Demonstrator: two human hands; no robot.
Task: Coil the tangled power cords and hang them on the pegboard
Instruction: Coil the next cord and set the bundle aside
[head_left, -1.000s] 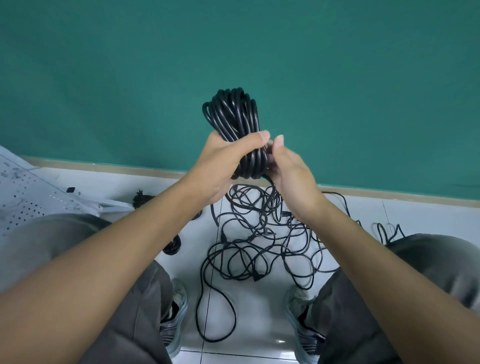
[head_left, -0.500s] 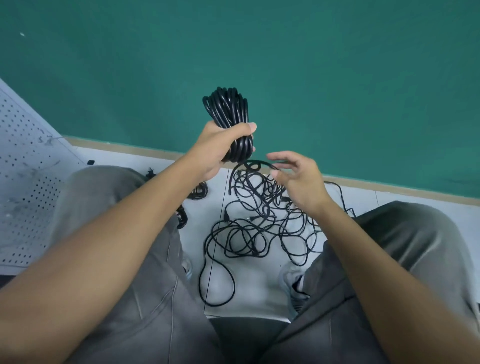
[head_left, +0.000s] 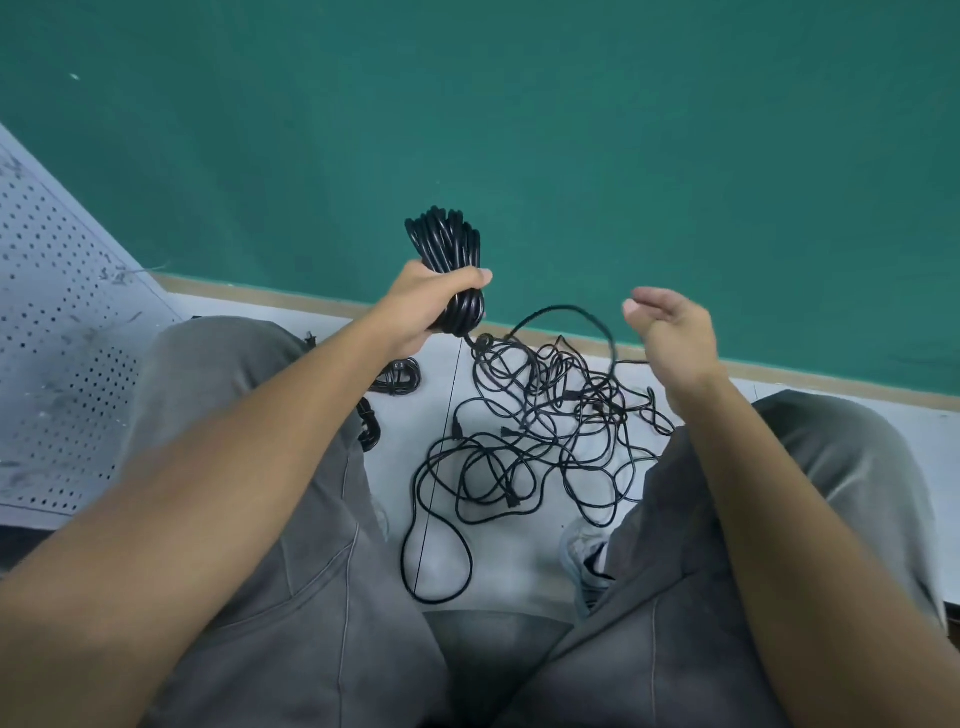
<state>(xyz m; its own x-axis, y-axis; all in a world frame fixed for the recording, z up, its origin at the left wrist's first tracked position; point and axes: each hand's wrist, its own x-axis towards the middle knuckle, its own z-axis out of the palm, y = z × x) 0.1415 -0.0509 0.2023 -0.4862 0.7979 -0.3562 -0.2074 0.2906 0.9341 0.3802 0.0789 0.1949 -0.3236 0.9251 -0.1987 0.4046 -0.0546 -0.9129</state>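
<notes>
My left hand (head_left: 423, 306) grips a tight coil of black power cord (head_left: 447, 244), held upright in front of the green wall. From the coil's bottom a loose strand (head_left: 563, 309) arcs to the right and runs into the underside of my right hand (head_left: 670, 332). That hand is raised with its upper fingers loosely curved, and its hold on the strand is mostly hidden. The rest of the cord lies as a tangled heap (head_left: 535, 431) on the white floor between my knees. The grey pegboard (head_left: 57, 332) leans at the left.
Two small coiled black cords (head_left: 397, 376) lie on the floor beside my left knee. My grey-trousered legs (head_left: 249, 467) flank the heap, and a shoe (head_left: 584, 551) shows near the right leg. A wooden baseboard (head_left: 779, 371) runs along the green wall.
My right hand left the coil and drew to the right, pulling a strand out into an arc. The left hand and coil dropped slightly. The view tilted, showing more pegboard.
</notes>
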